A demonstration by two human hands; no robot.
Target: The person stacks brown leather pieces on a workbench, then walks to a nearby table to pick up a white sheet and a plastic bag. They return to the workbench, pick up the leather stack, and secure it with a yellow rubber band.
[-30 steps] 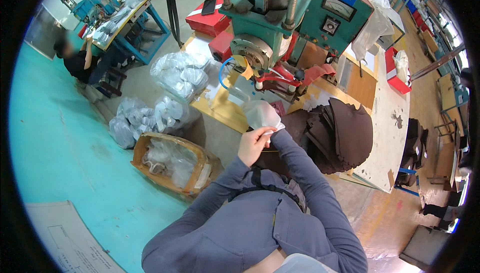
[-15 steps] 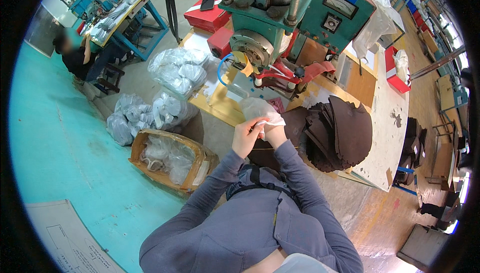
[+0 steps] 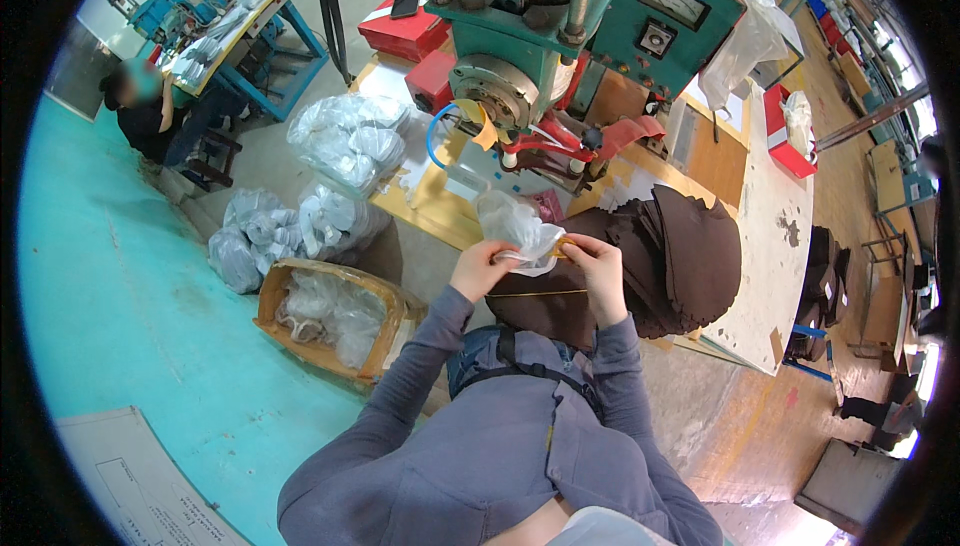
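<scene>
A translucent plastic bag (image 3: 515, 221) is stretched between my two hands in front of the machine. My left hand (image 3: 482, 268) pinches its near left edge. My right hand (image 3: 598, 271) pinches the bag's right edge, where something small and yellowish, perhaps a rubber band, shows at the fingertips. Just beyond and beneath my hands lie dark brown scallop-edged pieces (image 3: 700, 261), stacked and fanned out on the table's right part. A thin yellow band crosses the brown pieces nearest me (image 3: 540, 311).
Ahead stands a green press machine (image 3: 515, 56) with red levers. Bagged grey pieces (image 3: 350, 146) rest at the table's left, more bags (image 3: 340, 221) below. An open carton (image 3: 265, 311) holds plastic bags. Red boxes (image 3: 405, 31) sit behind; a person (image 3: 150, 116) sits at the far left.
My hands have moved apart, the right one going right and coming out from behind or inside the bag. The bag now spans the gap between them.
</scene>
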